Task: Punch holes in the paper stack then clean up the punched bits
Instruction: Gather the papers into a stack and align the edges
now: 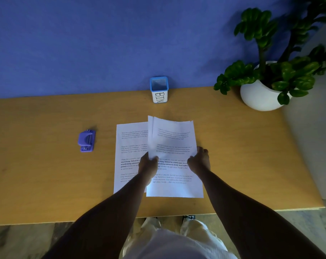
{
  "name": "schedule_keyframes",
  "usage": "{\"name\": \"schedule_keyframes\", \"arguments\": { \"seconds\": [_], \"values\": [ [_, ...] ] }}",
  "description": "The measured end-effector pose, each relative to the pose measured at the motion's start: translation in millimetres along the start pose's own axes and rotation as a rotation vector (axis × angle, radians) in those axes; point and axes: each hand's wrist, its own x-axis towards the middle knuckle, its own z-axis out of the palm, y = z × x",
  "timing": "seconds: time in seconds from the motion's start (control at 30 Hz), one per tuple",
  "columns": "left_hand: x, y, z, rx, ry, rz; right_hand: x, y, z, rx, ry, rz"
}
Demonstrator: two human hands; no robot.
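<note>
Several printed white sheets lie on the wooden table [46, 174]. One sheet [129, 146] lies flat at the left, another sheet [175, 187] lies flat at the right. Above them I hold a lifted sheaf of pages [171, 137] by its lower edge. My left hand [149, 164] pinches its lower left corner, and my right hand [200, 159] grips its right side. A purple hole punch [86, 140] sits apart to the left, untouched. No punched bits are visible.
A small blue-rimmed square container labelled BIN [159, 89] stands at the table's back edge by the blue wall. A white pot with a green plant [261, 96] occupies the back right corner. The table's right edge and near edge border the floor.
</note>
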Motion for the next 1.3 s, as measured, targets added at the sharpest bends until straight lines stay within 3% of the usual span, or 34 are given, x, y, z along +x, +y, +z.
{"name": "schedule_keyframes", "arguments": {
  "seconds": [0.2, 0.37, 0.8, 0.97, 1.13, 1.3],
  "values": [
    [3.5, 3.2, -16.5, -0.077, -0.121, 0.048, 4.9, -2.0, -7.5, 0.170, 0.048, 0.050],
    [9.6, 2.6, -30.6, -0.083, -0.121, 0.069, 6.9, -8.4, -5.9, 0.269, 0.031, 0.058],
    [33.1, -15.0, -77.1, -0.031, 0.208, 0.009, -0.3, -47.4, 27.4, 0.261, -0.094, -0.033],
    [42.5, -22.4, -91.9, 0.090, 0.286, -0.040, -2.5, -61.3, 46.2, 0.241, -0.081, -0.025],
    [46.1, -29.1, -97.8, 0.069, 0.391, -0.084, -3.9, -68.2, 57.3, 0.208, -0.073, -0.005],
    [45.5, -32.2, -96.5, 0.160, 0.406, -0.147, -4.7, -69.4, 65.6, 0.154, -0.054, 0.003]
  ]
}}
